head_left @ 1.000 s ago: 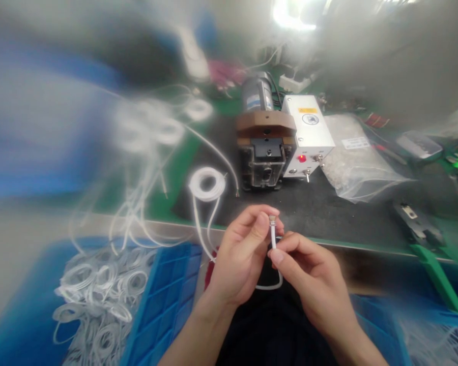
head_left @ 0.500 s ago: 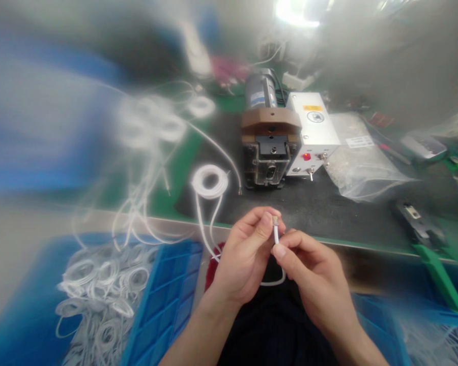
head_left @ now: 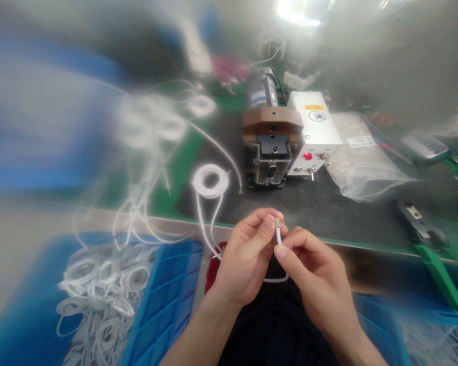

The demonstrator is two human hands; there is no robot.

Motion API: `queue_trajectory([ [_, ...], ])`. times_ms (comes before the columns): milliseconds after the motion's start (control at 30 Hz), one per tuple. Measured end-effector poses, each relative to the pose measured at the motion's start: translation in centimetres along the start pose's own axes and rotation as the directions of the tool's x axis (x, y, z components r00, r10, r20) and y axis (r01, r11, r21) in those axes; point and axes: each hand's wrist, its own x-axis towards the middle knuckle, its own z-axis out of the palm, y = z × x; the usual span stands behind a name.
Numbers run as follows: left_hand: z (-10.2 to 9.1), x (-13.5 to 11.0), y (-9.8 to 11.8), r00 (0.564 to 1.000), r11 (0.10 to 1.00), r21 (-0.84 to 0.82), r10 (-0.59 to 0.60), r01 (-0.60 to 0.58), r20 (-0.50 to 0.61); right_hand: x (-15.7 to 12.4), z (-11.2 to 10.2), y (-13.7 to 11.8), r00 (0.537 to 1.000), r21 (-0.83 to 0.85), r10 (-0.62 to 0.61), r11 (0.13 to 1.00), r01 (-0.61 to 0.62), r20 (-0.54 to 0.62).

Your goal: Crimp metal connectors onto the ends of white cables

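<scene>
As the clear connector [head_left: 277,222] is pinched by the thumb and fingers of the left hand [head_left: 244,259], the white cable [head_left: 278,235] just below it is gripped by the thumb and forefinger of the right hand [head_left: 315,274], plug end up, right in front of the bench edge [head_left: 366,245]! Slack cable is seen looping beneath both hands. On the black mat [head_left: 309,206], a white coil [head_left: 210,181] is parked leftward, its strands draped down and hidden behind the left hand. Beyond, the brown-topped machine [head_left: 273,137] is flanked by a white control box [head_left: 315,127], its red light [head_left: 308,156] lit. At left, a blue crate [head_left: 164,295] is heaped with coiled cables [head_left: 103,290].
</scene>
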Motion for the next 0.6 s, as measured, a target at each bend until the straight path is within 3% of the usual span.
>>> queue_trajectory([
  [400, -0.3, -0.1, -0.1, 1.0, 1.0, 0.011, 0.009, -0.009, 0.018, -0.1, 0.0, -0.1, 0.999, -0.067, -0.01, 0.998, 0.013, 0.04],
  [600, -1.6, 0.3, -0.3, 0.99, 0.988, 0.121, 0.111, -0.099, -0.092, 1.2, -0.7, -0.4, 0.998, -0.142, -0.065, 0.988, 0.063, -0.01],
])
